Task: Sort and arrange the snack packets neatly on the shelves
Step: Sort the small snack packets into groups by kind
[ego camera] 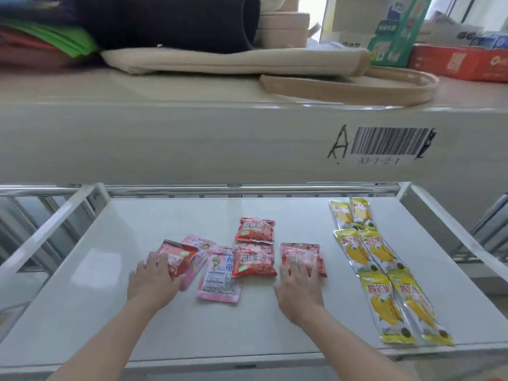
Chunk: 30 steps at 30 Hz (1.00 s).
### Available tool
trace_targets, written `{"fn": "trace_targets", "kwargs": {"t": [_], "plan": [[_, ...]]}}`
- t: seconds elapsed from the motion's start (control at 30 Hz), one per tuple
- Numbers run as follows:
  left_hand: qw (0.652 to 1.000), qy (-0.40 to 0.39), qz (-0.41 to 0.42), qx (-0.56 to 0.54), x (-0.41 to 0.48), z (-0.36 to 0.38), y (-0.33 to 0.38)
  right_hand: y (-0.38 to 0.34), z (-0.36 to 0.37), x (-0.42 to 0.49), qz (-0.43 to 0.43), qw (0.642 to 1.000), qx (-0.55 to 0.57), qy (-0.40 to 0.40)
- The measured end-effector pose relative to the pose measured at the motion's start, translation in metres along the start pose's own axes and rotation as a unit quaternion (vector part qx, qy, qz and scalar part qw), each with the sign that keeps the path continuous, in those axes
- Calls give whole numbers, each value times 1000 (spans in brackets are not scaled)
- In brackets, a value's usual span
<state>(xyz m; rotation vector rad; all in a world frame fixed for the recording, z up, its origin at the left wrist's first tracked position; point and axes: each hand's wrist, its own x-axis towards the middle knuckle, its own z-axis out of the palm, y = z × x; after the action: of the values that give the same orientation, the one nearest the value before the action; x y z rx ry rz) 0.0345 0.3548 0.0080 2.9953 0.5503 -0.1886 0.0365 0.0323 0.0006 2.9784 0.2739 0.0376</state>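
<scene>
The left hand [154, 276] grips a tilted red packet [177, 258], fingers curled over its near edge, with the far end raised off the shelf. The right hand [299, 283] lies flat with straight, spread fingers pressing a second red packet [305, 254] onto the shelf, holding nothing.

The tilted packet overlaps a pink packet [199, 250]. Just beside that, toward 3 o'clock, a second pink packet [220, 281] lies face up. Between the hands sits a third red packet [254, 259], with a fourth red packet [255, 229] just beyond it at 12 o'clock.

All of them rest on a glossy white shelf [110, 298]. At its 3 o'clock side, six yellow packets [384, 270] lie in two neat columns running from the back to the front edge. Metal rails [55, 213] frame the sides and back.

At 12 o'clock the pale front of the upper shelf [192, 138] carries a barcode label [390, 145] beside a handwritten A. On top lie a beige canvas bag [233, 60], a dark roll [170, 20], a green box [395, 31] and a red box [456, 61].
</scene>
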Motion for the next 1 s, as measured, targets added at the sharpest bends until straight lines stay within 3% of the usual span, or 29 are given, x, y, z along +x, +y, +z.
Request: {"fn": "trace_targets", "kwargs": {"t": [0.17, 0.43, 0.7, 0.87, 1.0], "plan": [[998, -23, -2, -64, 11, 5, -2, -24, 14, -10, -18, 1000, -1, 0], [998, -9, 3, -68, 15, -8, -5, -18, 12, -14, -7, 992, 48, 113], [990, 6, -15, -138, 4, -22, -1, -50, -14, 4, -104, 969, 133, 181], [986, 50, 63, -146, -17, -43, 23, -87, -45, 29, -199, 939, 188, 210], [977, 54, 126, -163, -37, -55, 50, -96, -60, 47, -227, 933, 181, 215]]}}
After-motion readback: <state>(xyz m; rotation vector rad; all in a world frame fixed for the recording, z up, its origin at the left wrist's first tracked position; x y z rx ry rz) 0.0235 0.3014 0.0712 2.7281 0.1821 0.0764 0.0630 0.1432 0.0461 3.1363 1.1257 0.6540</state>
